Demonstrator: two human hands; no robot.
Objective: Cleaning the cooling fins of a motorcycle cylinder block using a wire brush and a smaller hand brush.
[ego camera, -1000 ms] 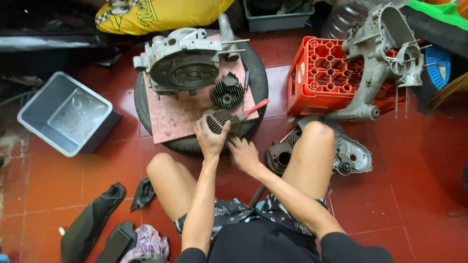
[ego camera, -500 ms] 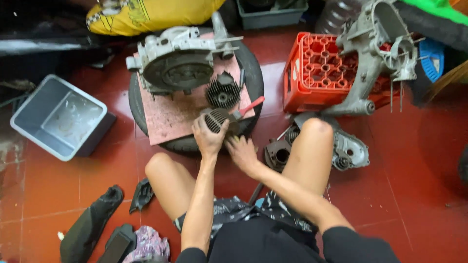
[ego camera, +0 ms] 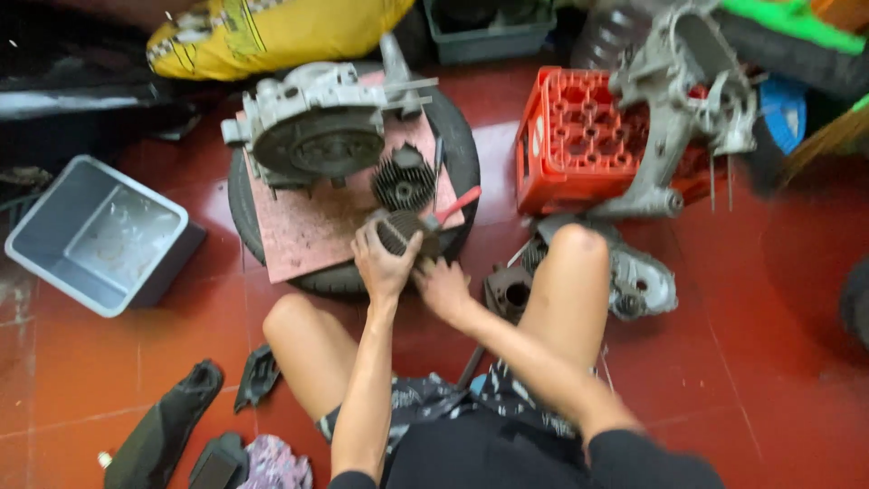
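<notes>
Left hand [ego camera: 385, 263] wrapped round finned cylinder [ego camera: 398, 231]. Right hand [ego camera: 442, 288] curled just beside, pinch unclear. 2nd finned part [ego camera: 404, 178] already off, engine case [ego camera: 317, 136] waits beyond.

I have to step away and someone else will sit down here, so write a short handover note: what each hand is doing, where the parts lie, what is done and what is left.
Left hand: gripping the finned cylinder at the near edge of the pink board.
Right hand: beside it, low against the tyre; what it holds is hidden.
Red-handled tool: lies by the cylinder.
Second finned part and engine case: sit on the board.
Red crate and grey tub: on the floor either side.
Done: parts laid out. Left: work on the held cylinder looks unfinished.
</notes>
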